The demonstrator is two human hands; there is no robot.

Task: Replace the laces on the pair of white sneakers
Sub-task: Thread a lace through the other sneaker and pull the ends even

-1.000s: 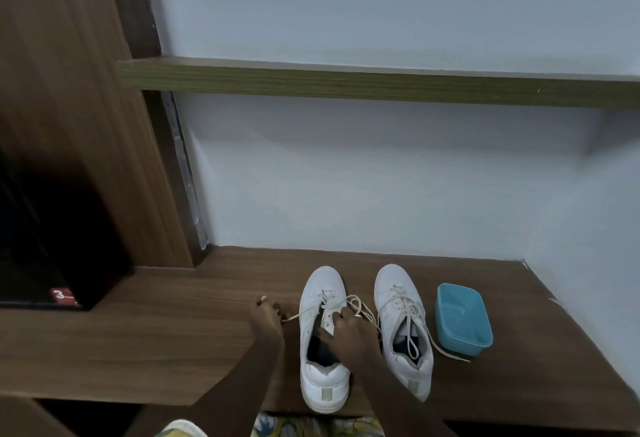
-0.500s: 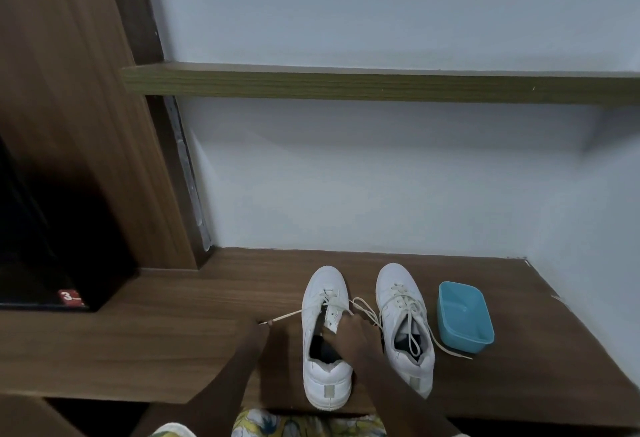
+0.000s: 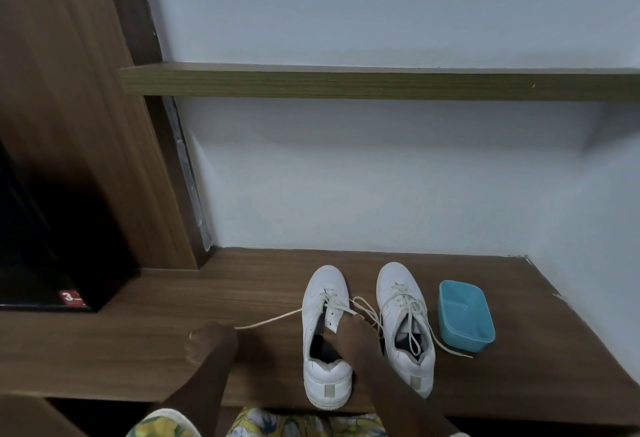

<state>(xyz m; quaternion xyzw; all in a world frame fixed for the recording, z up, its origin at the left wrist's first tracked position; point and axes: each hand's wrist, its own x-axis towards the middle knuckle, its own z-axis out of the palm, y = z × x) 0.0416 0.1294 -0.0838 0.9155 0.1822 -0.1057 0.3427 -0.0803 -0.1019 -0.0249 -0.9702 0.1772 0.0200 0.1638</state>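
Note:
Two white sneakers stand side by side on the wooden bench, toes toward the wall. The left sneaker is partly unlaced, and its cream lace runs taut from the eyelets out to the left. My left hand pinches the end of that lace, well left of the shoe. My right hand grips the left sneaker at its tongue and upper eyelets. The right sneaker is fully laced, with loose lace ends trailing to the right.
A light blue plastic tub sits just right of the right sneaker. A white wall rises behind the bench, with a wooden shelf above. A brown cabinet with a dark opening stands at the left.
My left hand has pulled the lace leftward and toward me, drawing more of it out of the left sneaker. My right hand has stayed on the shoe.

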